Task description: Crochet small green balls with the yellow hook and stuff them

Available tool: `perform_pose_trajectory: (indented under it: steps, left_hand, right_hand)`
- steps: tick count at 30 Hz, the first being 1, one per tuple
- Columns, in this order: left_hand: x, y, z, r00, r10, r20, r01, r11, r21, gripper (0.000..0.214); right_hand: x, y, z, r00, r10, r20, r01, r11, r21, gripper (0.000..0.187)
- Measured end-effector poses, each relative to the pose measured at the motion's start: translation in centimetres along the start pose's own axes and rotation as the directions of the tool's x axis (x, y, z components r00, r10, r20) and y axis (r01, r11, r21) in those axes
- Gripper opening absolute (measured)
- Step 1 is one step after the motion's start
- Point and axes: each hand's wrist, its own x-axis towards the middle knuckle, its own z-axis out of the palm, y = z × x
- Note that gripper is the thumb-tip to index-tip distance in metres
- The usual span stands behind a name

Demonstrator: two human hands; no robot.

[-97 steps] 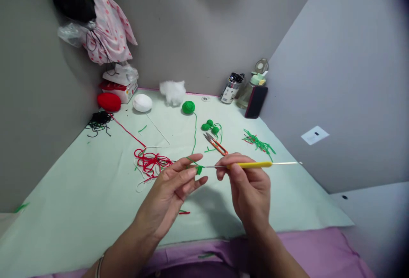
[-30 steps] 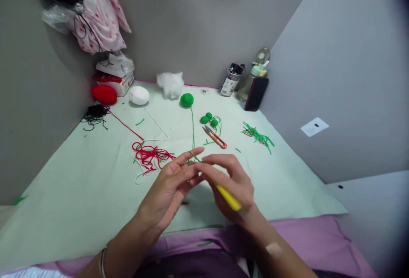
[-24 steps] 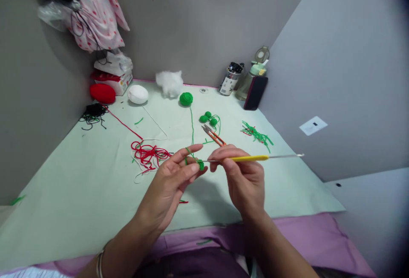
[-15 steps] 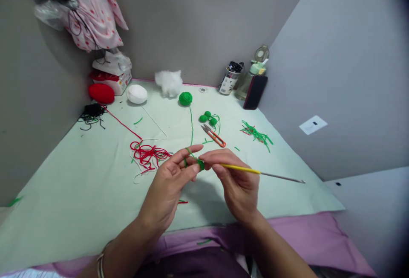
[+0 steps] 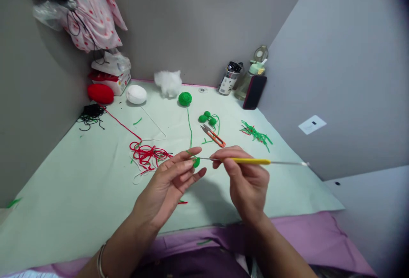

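Note:
Between the thumb and fingers of my left hand is a small green crochet piece. Green yarn passes over the left index finger and runs back to the green yarn ball. My right hand is closed around the yellow grip of a double-ended crochet hook. Its left metal tip reaches the top of the green piece; its other end points right. Beyond the hands lie orange-handled thread snips and several small green crocheted balls.
Tangled red yarn lies left of my hands, green scraps to the right. Along the back stand a red yarn ball, white yarn ball, white stuffing, pen cup, bottle and phone.
My right hand has moved right and the hook lies more level, with its left shaft now showing. The left fingers have spread, and the green piece has shifted slightly left.

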Motion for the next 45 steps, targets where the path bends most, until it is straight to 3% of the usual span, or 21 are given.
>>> perform_pose_trajectory:
  steps: [3, 9, 16, 21, 29, 32, 36, 38, 42, 45]
  left_hand:
    - [0.0, -0.1, 0.0, 0.997, 0.056, 0.046, -0.060, 0.995, 0.084, 0.024]
    - [0.2, -0.7, -0.1, 0.990, 0.106, 0.089, -0.123, 0.970, 0.208, 0.034]
    - [0.1, -0.6, -0.2, 0.987, 0.141, 0.072, -0.151, 0.978, 0.145, 0.030]
    - [0.1, -0.6, -0.2, 0.991, 0.110, 0.070, -0.115, 0.991, 0.072, 0.040]
    - [0.2, 0.1, -0.4, 0.996, 0.031, 0.084, -0.032, 0.999, 0.012, 0.044]
    - [0.0, 0.4, -0.4, 0.995, 0.018, 0.093, -0.017, 1.000, -0.013, 0.033]
    - [0.1, 0.1, -0.6, 0.996, 0.023, 0.092, -0.022, 1.000, -0.007, 0.022]
    - [0.3, -0.3, -0.8, 0.994, 0.065, 0.083, -0.069, 0.997, 0.046, 0.029]
    - [0.4, -0.7, -0.9, 0.991, 0.115, 0.068, -0.125, 0.979, 0.158, 0.039]
    - [0.3, -0.5, -0.9, 0.993, 0.092, 0.067, -0.103, 0.977, 0.186, 0.036]
  right_hand:
    - [0.4, 0.1, -0.2, 0.985, 0.170, 0.026, -0.171, 0.952, 0.255, 0.016]
    - [0.6, 0.0, 0.6, 0.994, 0.075, 0.076, -0.086, 0.985, 0.147, 0.016]
    - [0.7, -0.1, 0.9, 0.997, 0.046, 0.059, -0.055, 0.986, 0.157, 0.015]
    - [0.5, 0.1, 0.8, 0.996, 0.041, 0.075, -0.053, 0.985, 0.165, 0.016]
    - [0.4, 0.8, 0.7, 0.959, 0.275, 0.070, -0.280, 0.875, 0.395, 0.014]
    - [0.8, 0.8, 0.4, 0.934, 0.355, 0.052, -0.337, 0.819, 0.465, 0.014]
    - [0.8, 0.9, 0.3, 0.900, 0.413, 0.140, -0.421, 0.738, 0.528, 0.016]
    - [0.6, 0.8, 0.5, 0.920, 0.356, 0.163, -0.389, 0.783, 0.485, 0.015]
    - [0.2, 0.5, 0.9, 0.982, 0.154, 0.113, -0.177, 0.956, 0.233, 0.013]
    - [0.3, 0.6, 0.9, 0.978, 0.186, 0.091, -0.204, 0.944, 0.259, 0.014]
